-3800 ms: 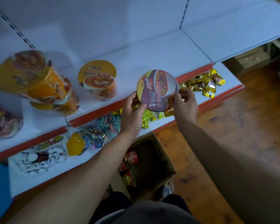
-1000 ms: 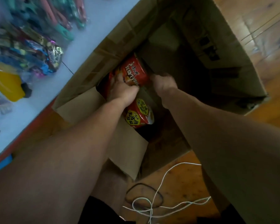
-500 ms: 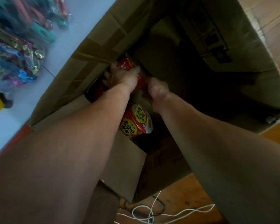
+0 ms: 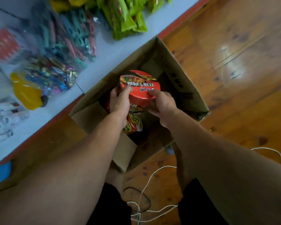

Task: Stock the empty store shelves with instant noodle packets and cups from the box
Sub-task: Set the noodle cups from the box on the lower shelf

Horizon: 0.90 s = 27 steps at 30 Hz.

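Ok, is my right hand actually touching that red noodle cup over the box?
Touching. The head view shows the right hand gripping the red noodle cup, thumb on its lid edge; the left hand holds the other side.

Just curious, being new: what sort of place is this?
Probably a small shop: a red-edged shelf carries bagged snacks, and a red noodle cup is held above an open cardboard box.

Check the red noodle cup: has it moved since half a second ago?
Yes. Against the cardboard box, the red noodle cup has come up from deep inside toward the rim, gripped by the left hand and right hand.
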Each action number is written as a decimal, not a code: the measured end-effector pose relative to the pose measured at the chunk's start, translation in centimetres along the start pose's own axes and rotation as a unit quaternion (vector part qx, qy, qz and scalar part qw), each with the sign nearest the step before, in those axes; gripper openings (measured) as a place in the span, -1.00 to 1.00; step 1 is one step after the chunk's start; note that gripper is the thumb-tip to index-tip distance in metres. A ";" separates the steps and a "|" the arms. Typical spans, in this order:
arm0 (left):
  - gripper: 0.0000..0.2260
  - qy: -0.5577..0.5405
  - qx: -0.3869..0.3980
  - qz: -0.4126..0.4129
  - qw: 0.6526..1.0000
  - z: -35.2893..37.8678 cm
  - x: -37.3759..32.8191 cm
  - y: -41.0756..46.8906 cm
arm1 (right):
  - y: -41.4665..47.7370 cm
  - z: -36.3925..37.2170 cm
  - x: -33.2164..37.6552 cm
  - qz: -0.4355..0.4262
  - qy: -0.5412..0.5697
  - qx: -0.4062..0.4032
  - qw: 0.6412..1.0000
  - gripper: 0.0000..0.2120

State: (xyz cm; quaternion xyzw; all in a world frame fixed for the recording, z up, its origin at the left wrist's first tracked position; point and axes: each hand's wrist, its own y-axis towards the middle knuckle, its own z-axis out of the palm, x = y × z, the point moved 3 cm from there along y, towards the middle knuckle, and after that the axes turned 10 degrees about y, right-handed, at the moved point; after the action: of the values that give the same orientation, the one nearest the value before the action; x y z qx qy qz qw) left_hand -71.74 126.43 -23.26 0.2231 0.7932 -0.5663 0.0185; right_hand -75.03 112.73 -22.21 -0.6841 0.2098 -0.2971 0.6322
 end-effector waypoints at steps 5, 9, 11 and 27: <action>-0.41 -0.062 0.008 0.050 0.997 -0.9 -2.7 -6.9 | -6.6 -1.6 2.9 -0.067 -0.031 0.034 0.997 -0.49; -0.40 -0.113 0.002 0.077 0.991 -1.0 -4.0 -12.8 | -12.0 -3.4 5.8 -0.127 -0.070 0.065 0.987 -0.52; -0.47 -0.144 0.009 0.096 0.985 -0.8 -5.0 -15.8 | -14.6 -4.3 7.5 -0.146 -0.082 0.072 0.983 -0.58; -0.45 -0.145 0.094 0.337 0.926 -3.8 -12.2 -31.4 | -31.7 -6.9 14.5 -0.333 -0.067 0.101 0.935 -0.63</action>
State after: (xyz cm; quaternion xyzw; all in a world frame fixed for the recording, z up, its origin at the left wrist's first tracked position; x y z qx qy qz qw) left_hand -71.74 117.66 9.51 0.3936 0.6029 -0.6250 0.3015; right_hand -71.82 101.53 11.42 -0.6655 -0.1040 -0.4639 0.5754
